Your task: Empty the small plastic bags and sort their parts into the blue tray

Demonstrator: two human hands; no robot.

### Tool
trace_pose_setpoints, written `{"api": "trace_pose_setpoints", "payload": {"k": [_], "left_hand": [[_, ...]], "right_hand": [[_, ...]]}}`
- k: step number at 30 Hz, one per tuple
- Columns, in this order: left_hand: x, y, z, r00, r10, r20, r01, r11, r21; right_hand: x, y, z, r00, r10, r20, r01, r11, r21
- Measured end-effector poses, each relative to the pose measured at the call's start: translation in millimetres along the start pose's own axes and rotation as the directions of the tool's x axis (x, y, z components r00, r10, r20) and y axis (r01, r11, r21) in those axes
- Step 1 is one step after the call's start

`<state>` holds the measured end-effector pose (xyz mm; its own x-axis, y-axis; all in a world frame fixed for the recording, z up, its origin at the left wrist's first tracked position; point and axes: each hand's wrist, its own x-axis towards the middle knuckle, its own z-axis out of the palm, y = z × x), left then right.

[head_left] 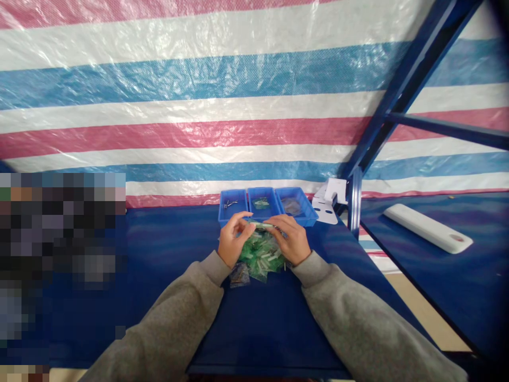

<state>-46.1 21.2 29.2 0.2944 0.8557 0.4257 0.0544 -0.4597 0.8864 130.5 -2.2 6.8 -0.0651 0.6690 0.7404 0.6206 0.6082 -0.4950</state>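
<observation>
My left hand (pixel 235 236) and my right hand (pixel 290 237) face each other over a heap of small clear-and-green plastic packets (pixel 260 255). Pinched between them is a small pale green-white packet (pixel 263 226), one end in each hand's fingers. What lies inside it is too small to make out. Just below my left hand rests a clear bag of small brownish pieces (pixel 239 275). Beyond my fingers stand three blue trays: the left tray (pixel 223 211) has a few thin metal pieces, the middle tray (pixel 258 214) a greenish packet, the right tray (pixel 309 211) clear plastic bags.
White cut card pieces (pixel 329 204) lie right of the trays, beside a blue metal post (pixel 354 201). A long white object (pixel 427 228) rests on the other blue table at right, across a gap. A striped plastic sheet (pixel 238 127) hangs behind. The far left is pixelated.
</observation>
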Motion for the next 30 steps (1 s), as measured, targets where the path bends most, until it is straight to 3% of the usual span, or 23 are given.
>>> {"api": "trace_pose_setpoints", "payload": {"k": [3, 8, 12, 15, 17, 22, 26, 30], "left_hand": [[1, -2, -2.0, 0.992, 0.125, -0.019, -0.119, 0.977, 0.177], [1, -11, 1.2, 0.999, -0.024, -0.03, 0.025, 0.999, 0.046], [1, -11, 3.0, 0.992, -0.112, -0.062, 0.103, 0.986, -0.129], [2, -9, 2.1, 0.992, -0.127, -0.017, 0.123, 0.981, -0.148], [2, -7, 0.4, 0.996, -0.088, 0.008, 0.088, 0.993, -0.082], [1, -3, -3.5, 0.991, 0.135, 0.007, -0.134, 0.979, 0.152], [-1, -6, -0.5, 0.997, 0.012, 0.071, -0.018, 0.997, 0.081], [-1, -8, 2.5, 0.992, -0.111, 0.059, 0.116, 0.989, -0.09]], "right_hand": [[0, -2, 0, 0.989, 0.146, -0.032, -0.144, 0.986, 0.08], [0, -9, -1, 0.964, 0.266, -0.026, -0.259, 0.953, 0.16], [2, -11, -4, 0.994, 0.109, -0.012, -0.106, 0.986, 0.13], [3, -8, -4, 1.0, -0.026, 0.018, 0.024, 0.998, 0.065], [2, -6, -2, 0.999, -0.025, 0.04, 0.023, 0.999, 0.048], [1, 0, 2, 0.994, 0.104, -0.017, -0.103, 0.993, 0.06], [0, -2, 1, 0.984, 0.177, -0.017, -0.174, 0.979, 0.104], [1, -7, -3, 0.984, 0.178, 0.013, -0.178, 0.977, 0.117]]}}
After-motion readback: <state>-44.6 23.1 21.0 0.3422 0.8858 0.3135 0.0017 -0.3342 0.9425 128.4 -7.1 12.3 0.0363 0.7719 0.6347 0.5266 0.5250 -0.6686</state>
